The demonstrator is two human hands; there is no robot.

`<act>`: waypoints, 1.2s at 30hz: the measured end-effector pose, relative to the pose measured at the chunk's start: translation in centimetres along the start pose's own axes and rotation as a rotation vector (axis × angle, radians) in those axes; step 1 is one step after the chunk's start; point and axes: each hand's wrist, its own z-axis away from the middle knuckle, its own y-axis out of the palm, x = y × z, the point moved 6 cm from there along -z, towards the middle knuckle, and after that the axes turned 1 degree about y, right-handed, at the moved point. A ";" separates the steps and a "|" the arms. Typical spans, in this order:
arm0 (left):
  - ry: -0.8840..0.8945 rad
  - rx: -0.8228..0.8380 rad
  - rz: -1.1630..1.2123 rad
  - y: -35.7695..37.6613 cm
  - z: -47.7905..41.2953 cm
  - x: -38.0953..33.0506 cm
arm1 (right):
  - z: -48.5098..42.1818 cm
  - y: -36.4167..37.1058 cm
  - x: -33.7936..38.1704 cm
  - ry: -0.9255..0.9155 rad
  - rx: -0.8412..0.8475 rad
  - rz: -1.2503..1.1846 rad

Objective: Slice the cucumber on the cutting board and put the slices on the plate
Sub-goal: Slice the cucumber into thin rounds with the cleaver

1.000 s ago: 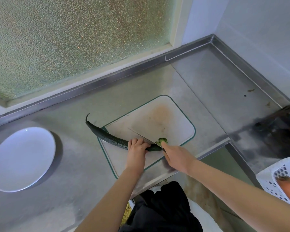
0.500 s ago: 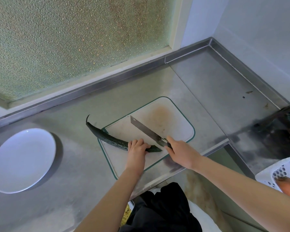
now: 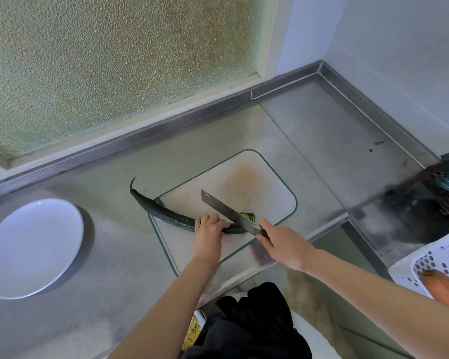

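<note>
One cutting board (image 3: 244, 182); on it one cucumber (image 3: 166, 215), one knife (image 3: 226, 211), two hands: left hand (image 3: 208, 230), right hand (image 3: 283, 242). One plate (image 3: 29, 247) well left of it; one basket (image 3: 425, 257) right.

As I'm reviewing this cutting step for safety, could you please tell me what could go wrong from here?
The knife blade sits right beside the fingertips of the left hand holding the cucumber, so a slip may nick them. The cucumber is curved and its tail hangs off the cutting board, so it might roll under pressure. The plate sits well left of the slices, so some could drop on the way.
</note>
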 end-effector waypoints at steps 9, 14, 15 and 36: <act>-0.013 -0.011 -0.005 0.0 0.0 0.0 | 0.5 0.2 -0.1 -0.004 -0.002 0.038; -0.010 -0.014 -0.015 0.0 0.0 -0.1 | 0.5 0.6 -0.3 -0.001 -0.012 0.085; -0.009 -0.018 -0.016 0.0 0.0 -0.1 | 0.5 0.6 -0.3 0.001 -0.013 0.090; 0.003 -0.039 -0.005 -0.1 0.1 0.0 | -0.8 1.5 -0.7 0.036 0.039 0.118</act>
